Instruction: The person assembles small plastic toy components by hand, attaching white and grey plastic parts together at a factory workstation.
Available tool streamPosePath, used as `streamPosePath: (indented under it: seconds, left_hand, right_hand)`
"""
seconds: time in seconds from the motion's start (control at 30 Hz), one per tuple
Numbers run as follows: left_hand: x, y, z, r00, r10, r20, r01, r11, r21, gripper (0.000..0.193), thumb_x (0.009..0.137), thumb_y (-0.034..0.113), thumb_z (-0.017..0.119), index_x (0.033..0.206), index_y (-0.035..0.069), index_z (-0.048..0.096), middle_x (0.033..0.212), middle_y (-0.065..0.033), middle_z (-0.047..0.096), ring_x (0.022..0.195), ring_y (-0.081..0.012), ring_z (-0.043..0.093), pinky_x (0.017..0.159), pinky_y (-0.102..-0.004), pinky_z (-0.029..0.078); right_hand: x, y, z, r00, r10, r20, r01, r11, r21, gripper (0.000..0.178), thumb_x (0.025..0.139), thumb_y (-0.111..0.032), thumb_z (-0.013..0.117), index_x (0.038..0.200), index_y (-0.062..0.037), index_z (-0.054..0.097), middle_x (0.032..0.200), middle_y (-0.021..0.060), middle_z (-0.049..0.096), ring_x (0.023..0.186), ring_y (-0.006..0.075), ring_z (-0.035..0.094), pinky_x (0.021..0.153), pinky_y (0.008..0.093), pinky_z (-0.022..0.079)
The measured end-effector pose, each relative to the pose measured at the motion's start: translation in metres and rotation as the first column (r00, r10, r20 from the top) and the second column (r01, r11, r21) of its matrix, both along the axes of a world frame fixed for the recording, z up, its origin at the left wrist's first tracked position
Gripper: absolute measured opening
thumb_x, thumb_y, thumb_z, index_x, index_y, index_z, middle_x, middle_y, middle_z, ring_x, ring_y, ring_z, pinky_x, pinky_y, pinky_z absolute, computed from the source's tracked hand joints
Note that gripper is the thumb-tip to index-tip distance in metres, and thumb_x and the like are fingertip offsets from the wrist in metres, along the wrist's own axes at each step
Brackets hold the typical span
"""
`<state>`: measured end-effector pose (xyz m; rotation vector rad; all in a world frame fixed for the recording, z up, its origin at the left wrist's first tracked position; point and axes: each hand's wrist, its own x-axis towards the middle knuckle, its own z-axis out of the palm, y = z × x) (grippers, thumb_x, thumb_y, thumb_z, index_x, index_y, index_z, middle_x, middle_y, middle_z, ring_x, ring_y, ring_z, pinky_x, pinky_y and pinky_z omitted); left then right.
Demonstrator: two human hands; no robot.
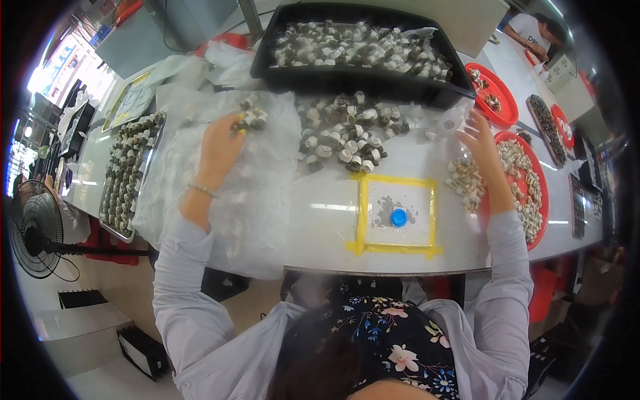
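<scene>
On the left, my left hand [221,145] reaches over a translucent plastic sheet [261,200]. Its fingers, with yellow on the tips, are bent around a small cluster of white-and-dark stubby pieces [253,119]. My right hand [481,139] is at the right, its thumb and fingers apart, beside a clear, blurred plastic item [449,123]; whether it touches that item is unclear. Between the hands lies a loose heap of the same white-and-dark pieces [350,133]. Closer to me, a blue round cap [399,217] rests inside a yellow-taped square [364,220] on the table.
A large black tub [363,79] full of similar pieces stands at the back. A metal tray [131,230] holds rows of them at left. Pale pieces [465,183] lie beside a red tray [541,217]; another red tray [507,107] sits behind. A fan [37,230] stands left; another person [530,33] is far right.
</scene>
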<state>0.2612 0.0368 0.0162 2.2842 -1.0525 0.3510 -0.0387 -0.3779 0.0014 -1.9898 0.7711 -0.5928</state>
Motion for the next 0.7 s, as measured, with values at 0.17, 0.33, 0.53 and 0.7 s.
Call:
streamPosePath:
  seconds: [0.17, 0.33, 0.53, 0.7]
  left_hand:
    - [0.003, -0.008, -0.001, 0.962, 0.064, -0.267, -0.095, 0.990, -0.104, 0.025, 0.073, 0.007, 0.062, 0.095, -0.003, 0.062, 0.085, -0.0153, 0.065, 0.074, -0.0234, 0.062, 0.068, -0.0299, 0.047]
    - [0.011, -0.004, -0.007, 0.886, 0.046, -0.461, -0.178, 0.952, -0.248, 0.022, 0.073, 0.007, 0.064, 0.092, -0.005, 0.062, 0.077, -0.0115, 0.065, 0.070, -0.0158, 0.061, 0.065, -0.0253, 0.046]
    - [0.004, -0.009, -0.005, 0.943, 0.055, -0.328, -0.130, 0.968, -0.213, 0.020, 0.073, 0.007, 0.063, 0.089, -0.005, 0.061, 0.076, -0.0118, 0.065, 0.068, -0.0160, 0.061, 0.064, -0.0247, 0.046]
    - [0.000, -0.008, 0.002, 0.981, 0.053, -0.188, -0.081, 0.986, -0.145, 0.023, 0.071, 0.007, 0.063, 0.092, -0.004, 0.060, 0.084, -0.0140, 0.063, 0.077, -0.0222, 0.060, 0.070, -0.0295, 0.046]
  right_hand:
    - [-0.048, 0.041, 0.027, 0.999, -0.016, -0.030, 0.010, 0.982, -0.190, 0.054, 0.079, -0.010, 0.063, 0.128, -0.0046, 0.040, 0.121, 0.0164, 0.049, 0.113, 0.0246, 0.048, 0.090, 0.0335, 0.041]
    - [-0.079, 0.075, 0.021, 1.000, -0.013, 0.014, 0.015, 0.993, -0.116, 0.049, 0.081, -0.006, 0.059, 0.127, -0.0040, 0.042, 0.122, 0.0142, 0.049, 0.112, 0.0227, 0.048, 0.092, 0.0331, 0.040]
    - [-0.100, 0.092, 0.017, 0.999, -0.020, -0.026, 0.016, 0.989, -0.144, 0.046, 0.081, -0.005, 0.059, 0.125, -0.0036, 0.045, 0.119, 0.0110, 0.052, 0.111, 0.0208, 0.049, 0.093, 0.0310, 0.039]
    - [-0.106, 0.099, 0.028, 0.996, -0.016, -0.092, -0.003, 0.978, -0.208, 0.041, 0.079, -0.003, 0.061, 0.118, -0.0022, 0.050, 0.115, 0.0095, 0.055, 0.107, 0.0193, 0.051, 0.090, 0.0299, 0.040]
